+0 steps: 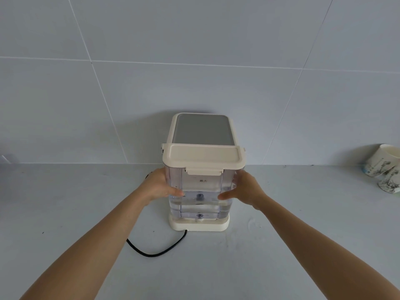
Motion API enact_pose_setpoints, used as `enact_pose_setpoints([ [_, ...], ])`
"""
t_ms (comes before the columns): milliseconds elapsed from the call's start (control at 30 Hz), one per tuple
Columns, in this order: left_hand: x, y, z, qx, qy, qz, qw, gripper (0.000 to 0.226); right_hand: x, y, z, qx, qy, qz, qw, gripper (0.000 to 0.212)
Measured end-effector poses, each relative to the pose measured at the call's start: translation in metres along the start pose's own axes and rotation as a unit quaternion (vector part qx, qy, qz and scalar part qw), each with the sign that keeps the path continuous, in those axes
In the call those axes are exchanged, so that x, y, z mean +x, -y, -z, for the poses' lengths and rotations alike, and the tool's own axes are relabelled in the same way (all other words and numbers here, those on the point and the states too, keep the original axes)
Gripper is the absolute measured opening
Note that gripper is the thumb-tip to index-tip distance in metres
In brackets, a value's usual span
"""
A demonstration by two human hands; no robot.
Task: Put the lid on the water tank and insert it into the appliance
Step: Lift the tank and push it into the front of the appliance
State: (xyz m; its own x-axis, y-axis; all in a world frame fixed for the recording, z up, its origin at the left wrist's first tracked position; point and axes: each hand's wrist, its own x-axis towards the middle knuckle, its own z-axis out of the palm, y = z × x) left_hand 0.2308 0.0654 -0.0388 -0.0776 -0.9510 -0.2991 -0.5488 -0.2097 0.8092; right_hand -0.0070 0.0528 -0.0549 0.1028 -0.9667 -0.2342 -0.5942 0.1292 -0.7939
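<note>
Gripping: both hands clamp the tank [203, 191] from the sides, 1 hand per side wall.
Left hand [159, 185]: flat on the tank's left wall, thumb wrapped onto the near face, fingers [177, 193] closed on the tank.
Right hand [246, 191]: on the tank's right wall, thumb on the near face, other fingers go round the far side and are partly hidden; closed on the tank.
Tank: clear plastic, upright, standing at the near end of the appliance [201, 135], directly above the base [199, 225]. Water inside, low level. Printed mark on the near face below the latch, too small to read.
Tank seating: bottom edge sits at the base; cannot tell if fully seated.
Lid [203, 158]: cream, on top of the tank, level, latch tab hanging over the near rim.
Appliance: cream body with a grey top panel, backed against the tiled wall [194, 61], behind and touching the tank.
Cord [155, 250]: black, exits the base's near edge, curves left across the bench [65, 213].
Cups [383, 167]: 2 paper cups with print, lying tipped at the far right by the wall, well apart from the appliance.
Arms: both bare, reaching in from the bottom corners.
</note>
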Motion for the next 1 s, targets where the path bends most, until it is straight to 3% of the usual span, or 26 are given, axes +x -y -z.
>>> enact_pose_setpoints([
  [533,0.008,0.014,-0.002,0.016,-0.007,-0.009,1.000,0.055,0.002,-0.006,-0.005,-0.025,-0.004,0.000,1.000,0.088],
  [700,0.007,0.015,-0.005,0.006,-0.001,-0.022,1.000,0.038,0.002,-0.008,-0.006,-0.024,0.001,-0.002,1.000,0.088],
  [1000,0.006,0.016,-0.005,0.006,0.018,-0.033,0.999,0.035,0.002,-0.009,-0.006,-0.043,0.011,-0.006,0.999,0.088],
])
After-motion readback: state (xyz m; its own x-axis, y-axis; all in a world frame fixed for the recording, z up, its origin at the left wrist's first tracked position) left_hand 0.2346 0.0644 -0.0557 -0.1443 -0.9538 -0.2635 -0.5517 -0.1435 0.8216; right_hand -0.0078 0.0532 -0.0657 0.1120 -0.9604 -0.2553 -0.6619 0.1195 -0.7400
